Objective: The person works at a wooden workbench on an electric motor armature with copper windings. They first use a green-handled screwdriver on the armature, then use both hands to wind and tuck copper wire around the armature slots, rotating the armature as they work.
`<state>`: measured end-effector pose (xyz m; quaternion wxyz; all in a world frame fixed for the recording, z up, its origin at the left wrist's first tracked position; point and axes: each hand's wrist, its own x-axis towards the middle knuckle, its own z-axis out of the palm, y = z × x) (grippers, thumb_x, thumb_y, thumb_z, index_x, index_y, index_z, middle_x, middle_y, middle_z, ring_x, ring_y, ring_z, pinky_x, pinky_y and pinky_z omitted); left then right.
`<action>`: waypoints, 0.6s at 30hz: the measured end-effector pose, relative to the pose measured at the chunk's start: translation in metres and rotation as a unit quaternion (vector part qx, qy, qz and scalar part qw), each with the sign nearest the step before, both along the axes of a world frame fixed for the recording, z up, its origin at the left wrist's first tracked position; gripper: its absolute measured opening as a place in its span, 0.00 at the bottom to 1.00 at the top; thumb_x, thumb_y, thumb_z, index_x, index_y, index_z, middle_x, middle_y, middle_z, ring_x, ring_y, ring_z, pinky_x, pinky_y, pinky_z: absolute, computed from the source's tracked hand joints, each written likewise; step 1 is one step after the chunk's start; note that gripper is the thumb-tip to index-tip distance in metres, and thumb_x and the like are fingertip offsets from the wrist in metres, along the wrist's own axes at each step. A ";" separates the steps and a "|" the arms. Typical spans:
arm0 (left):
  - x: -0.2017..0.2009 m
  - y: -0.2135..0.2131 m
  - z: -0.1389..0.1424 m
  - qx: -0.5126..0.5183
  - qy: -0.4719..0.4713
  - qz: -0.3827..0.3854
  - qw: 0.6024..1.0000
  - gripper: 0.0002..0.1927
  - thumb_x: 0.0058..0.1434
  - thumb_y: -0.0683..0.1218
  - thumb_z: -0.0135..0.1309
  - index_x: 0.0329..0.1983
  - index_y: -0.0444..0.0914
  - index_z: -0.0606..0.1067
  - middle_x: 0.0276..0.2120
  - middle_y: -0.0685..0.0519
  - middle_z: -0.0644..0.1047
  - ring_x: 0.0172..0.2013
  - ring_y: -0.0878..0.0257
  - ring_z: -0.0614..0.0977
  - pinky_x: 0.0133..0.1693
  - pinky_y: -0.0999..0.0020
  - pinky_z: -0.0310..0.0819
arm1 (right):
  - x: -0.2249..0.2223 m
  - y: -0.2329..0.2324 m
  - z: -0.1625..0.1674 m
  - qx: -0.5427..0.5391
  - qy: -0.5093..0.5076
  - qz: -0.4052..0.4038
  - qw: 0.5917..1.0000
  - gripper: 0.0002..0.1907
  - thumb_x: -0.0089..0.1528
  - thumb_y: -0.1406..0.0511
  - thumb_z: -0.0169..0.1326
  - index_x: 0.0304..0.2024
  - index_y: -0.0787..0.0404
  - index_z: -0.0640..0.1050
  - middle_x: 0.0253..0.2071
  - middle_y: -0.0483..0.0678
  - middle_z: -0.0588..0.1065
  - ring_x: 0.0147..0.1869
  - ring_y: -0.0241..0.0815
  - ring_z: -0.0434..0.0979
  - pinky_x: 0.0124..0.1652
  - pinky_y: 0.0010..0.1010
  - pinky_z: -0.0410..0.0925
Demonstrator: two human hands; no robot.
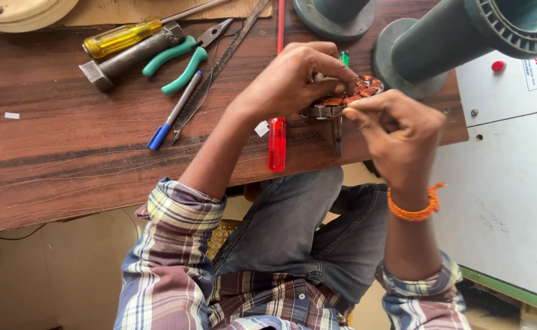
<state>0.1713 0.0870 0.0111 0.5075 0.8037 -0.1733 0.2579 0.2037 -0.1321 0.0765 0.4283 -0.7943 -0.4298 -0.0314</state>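
The right hand [400, 131] pinches its fingers tight at the near edge of the round metal part with copper wire [345, 98], at the table's [67, 159] edge. The left hand [296, 79] wraps over the part, likely to keep it from sliding. A red screwdriver [277, 143] lies beside it. Farther off lie a blue pen [174, 113], green pliers [183, 61] and a yellow screwdriver [122, 36].

Your work surface is a dark wooden bench [67, 153] with streaked grain. On it, at your upper left, lie a yellow-handled screwdriver [122, 36], a hammer [131, 56], green-handled pliers [183, 61], a blue-capped pen [174, 113] and a metal file [222, 61]. A red-handled screwdriver [277, 143] lies near the front edge, and a wound motor stator [342, 101] rests just beside it. Two grey round bases [336, 24] stand at the far edge.
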 end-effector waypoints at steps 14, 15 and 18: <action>-0.012 0.007 0.023 0.049 0.011 -0.032 0.998 0.14 0.65 0.49 0.64 0.50 0.40 0.80 0.39 0.52 0.78 0.42 0.57 0.81 0.44 0.61 0.75 | -0.024 -0.003 -0.085 0.133 0.198 -0.087 0.967 0.06 0.64 0.74 0.63 0.34 0.65 0.78 0.24 0.32 0.60 0.28 0.22 0.53 0.29 0.20 0.49; -0.018 0.004 0.024 0.077 -0.022 -0.007 0.997 0.19 0.62 0.53 0.67 0.50 0.40 0.78 0.42 0.51 0.78 0.45 0.55 0.80 0.45 0.60 0.75 | -0.025 -0.005 -0.088 0.141 0.216 -0.090 0.962 0.06 0.64 0.75 0.63 0.34 0.65 0.77 0.24 0.32 0.60 0.28 0.22 0.53 0.29 0.20 0.49; -0.028 -0.015 0.026 0.182 -0.029 0.087 0.979 0.24 0.58 0.55 0.70 0.51 0.41 0.74 0.45 0.52 0.77 0.48 0.53 0.79 0.47 0.57 0.74 | -0.019 -0.011 -0.092 0.175 0.221 -0.096 0.955 0.06 0.65 0.75 0.61 0.35 0.64 0.77 0.25 0.32 0.63 0.30 0.21 0.55 0.30 0.19 0.51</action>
